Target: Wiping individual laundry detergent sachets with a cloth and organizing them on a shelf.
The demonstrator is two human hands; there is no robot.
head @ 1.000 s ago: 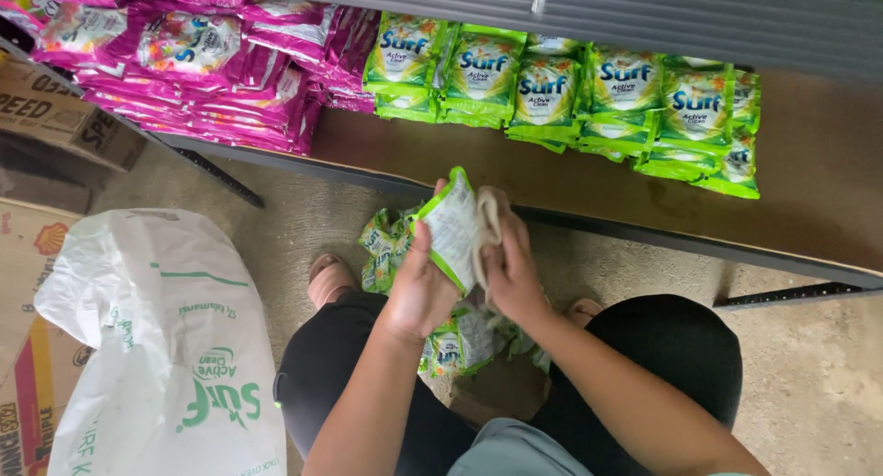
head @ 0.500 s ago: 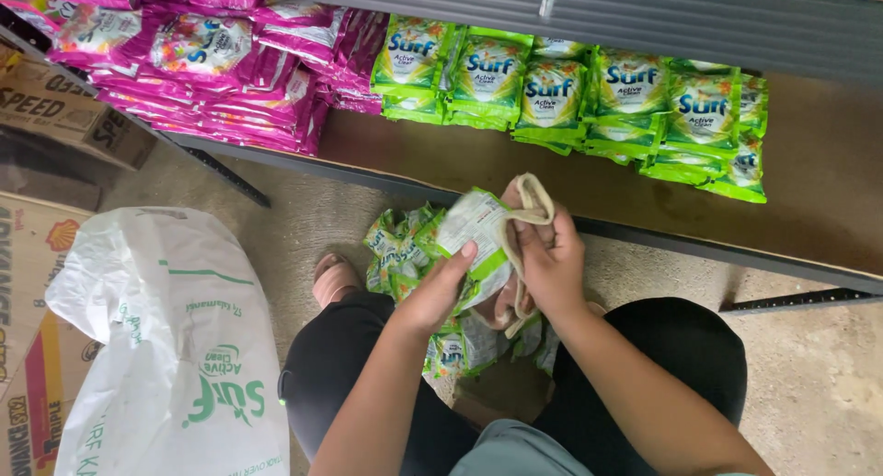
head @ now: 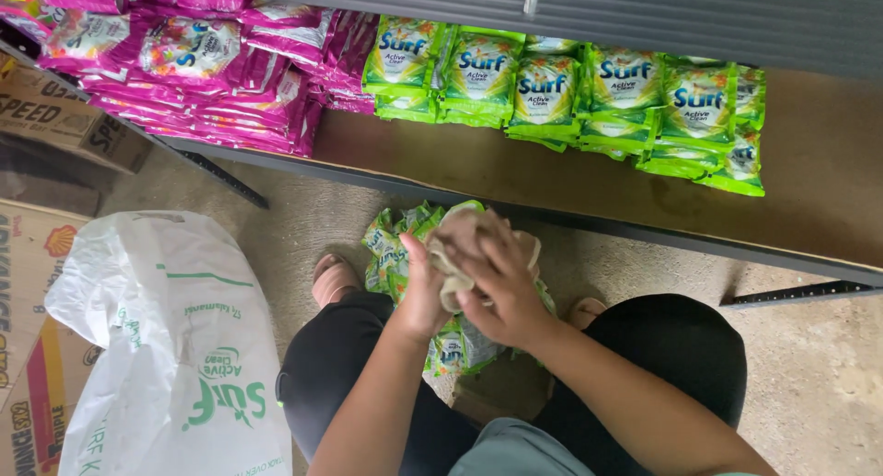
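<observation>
Both hands meet above the lap, the left hand (head: 425, 297) closed round a green sachet (head: 397, 255) and the right hand (head: 501, 287) pressing a beige cloth (head: 464, 237) against it (more green sachets (head: 451, 347) lie below)

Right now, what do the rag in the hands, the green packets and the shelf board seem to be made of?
Rag: soft beige cloth, matte and crumpled between the left hand and right hand.
Green packets: thin plastic film, glossy, with creases catching light.
Shelf board: probably brown wood or pressed board, dull and scuffed, with a dark metal front edge.
</observation>
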